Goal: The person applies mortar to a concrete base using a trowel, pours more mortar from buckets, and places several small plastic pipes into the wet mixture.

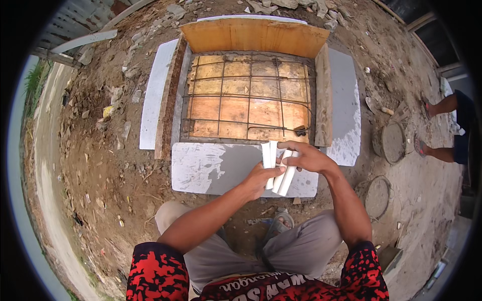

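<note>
Several short white plastic pipes are in my hands, above the front grey slab (201,170). My left hand (256,180) is closed around the left pipes (266,155), thumb across them. The fingers of my right hand (312,158) grip the pipes on the right (287,181), which slant toward me. Just beyond lies a grid of rebar (250,100) over a plywood sheet (211,108) inside a frame of boards. A small dark bundle (300,131) sits at the grid's near right corner.
An upright plywood board (253,36) closes the far side. Grey slabs flank the frame at left (153,100) and right (346,100). Two round buckets (393,143) and a trowel (372,104) stand or lie at right, near another person's legs (442,106). Rubble covers the left ground.
</note>
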{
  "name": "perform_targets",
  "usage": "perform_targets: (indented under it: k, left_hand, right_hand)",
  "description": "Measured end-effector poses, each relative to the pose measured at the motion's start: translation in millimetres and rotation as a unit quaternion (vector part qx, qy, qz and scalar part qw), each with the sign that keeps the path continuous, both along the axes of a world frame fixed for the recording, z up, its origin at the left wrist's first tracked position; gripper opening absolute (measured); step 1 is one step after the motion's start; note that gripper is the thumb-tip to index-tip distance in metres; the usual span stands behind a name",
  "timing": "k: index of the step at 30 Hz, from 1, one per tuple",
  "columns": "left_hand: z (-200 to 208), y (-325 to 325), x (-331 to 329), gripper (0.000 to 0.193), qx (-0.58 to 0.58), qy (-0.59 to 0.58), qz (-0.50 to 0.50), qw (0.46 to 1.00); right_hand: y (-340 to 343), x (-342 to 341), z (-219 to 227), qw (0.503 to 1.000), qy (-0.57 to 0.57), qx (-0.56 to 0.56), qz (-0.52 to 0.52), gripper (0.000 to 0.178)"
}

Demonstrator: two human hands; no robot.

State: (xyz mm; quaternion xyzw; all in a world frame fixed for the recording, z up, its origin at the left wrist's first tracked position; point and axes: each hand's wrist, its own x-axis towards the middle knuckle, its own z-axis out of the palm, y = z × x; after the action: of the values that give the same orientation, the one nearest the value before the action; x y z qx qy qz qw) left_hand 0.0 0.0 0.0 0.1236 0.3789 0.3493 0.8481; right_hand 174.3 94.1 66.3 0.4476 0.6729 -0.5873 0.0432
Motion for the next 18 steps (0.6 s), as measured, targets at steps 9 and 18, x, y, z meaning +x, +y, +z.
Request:
perform_targets:
  k: [9, 18]
  left_hand:
    - [-8.6, -11.0, -28.6, 0.033, -0.047, 0.072, 0.135, 0.987]
    - [29.7, -15.5, -72.5, 0.034, -0.017, 0.036, 0.225, 0.973]
  right_hand:
    - [21.3, 9.8, -11.9, 0.96, -0.107, 0.123, -0.229, 0.025]
    - [82.9, -6.3, -166.6, 0.895, -0.173, 0.391, -0.125, 0.023]
